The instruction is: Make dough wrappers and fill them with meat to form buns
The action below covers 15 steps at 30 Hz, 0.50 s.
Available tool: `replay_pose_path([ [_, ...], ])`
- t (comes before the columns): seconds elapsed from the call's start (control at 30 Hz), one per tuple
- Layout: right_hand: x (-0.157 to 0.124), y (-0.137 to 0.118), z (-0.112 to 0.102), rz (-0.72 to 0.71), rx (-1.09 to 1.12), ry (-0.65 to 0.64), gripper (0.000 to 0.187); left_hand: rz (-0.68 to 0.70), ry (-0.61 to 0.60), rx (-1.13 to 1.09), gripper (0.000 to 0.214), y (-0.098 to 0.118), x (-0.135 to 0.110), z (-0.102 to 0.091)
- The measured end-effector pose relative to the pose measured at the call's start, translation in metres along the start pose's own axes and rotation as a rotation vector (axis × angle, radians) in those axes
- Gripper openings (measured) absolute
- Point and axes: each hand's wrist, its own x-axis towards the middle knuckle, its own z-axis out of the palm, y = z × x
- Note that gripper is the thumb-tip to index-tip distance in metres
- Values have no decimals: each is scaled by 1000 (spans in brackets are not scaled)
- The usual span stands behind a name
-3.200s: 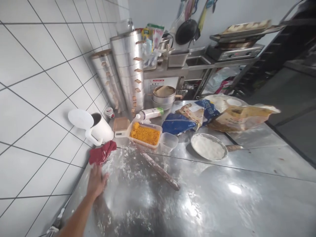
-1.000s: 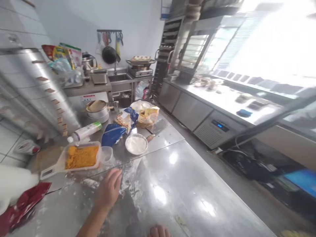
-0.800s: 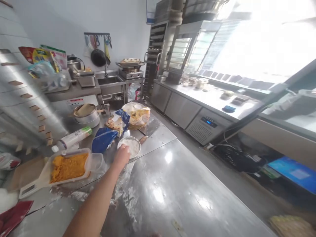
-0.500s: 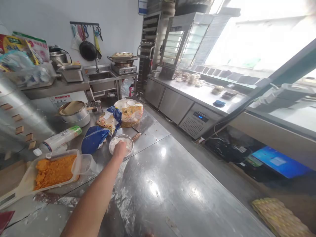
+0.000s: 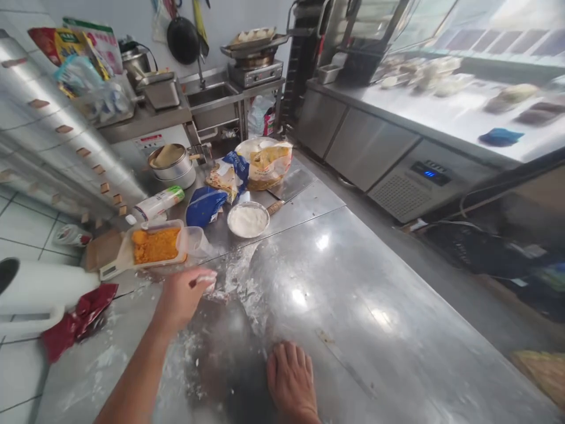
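My left hand [image 5: 183, 296] hovers over the floured patch of the steel table [image 5: 353, 306], its fingers pinched together on white flour at their tips. It is a little in front of the clear tub of orange filling [image 5: 154, 245] and short of the metal bowl of flour [image 5: 248, 220]. My right hand [image 5: 291, 381] lies flat on the table near the front edge, fingers stretched out, holding nothing. Loose flour is scattered on the steel between the two hands.
A blue bag [image 5: 203, 206], a yellow bag [image 5: 265, 162], a lying bottle [image 5: 156, 204] and a stacked pan [image 5: 171, 164] sit behind the bowl. A white jug [image 5: 39, 290] and red cloth [image 5: 75, 321] are at the left. Tall steamer stacks [image 5: 53, 147] line the wall.
My left hand went from the table to the flour bowl, then drew back toward me with flour in its fingers. My right hand has come into view, flat on the table.
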Motion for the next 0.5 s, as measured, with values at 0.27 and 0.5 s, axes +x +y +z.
replay_pose_path([
  [0.27,4,-8,-10,9,76,-72,11,-70,-206,123,38,-43,-148,43],
  [0.5,2,-12,-13,11,88,-62,13,-82,-233,235,32,-59,-152,48],
])
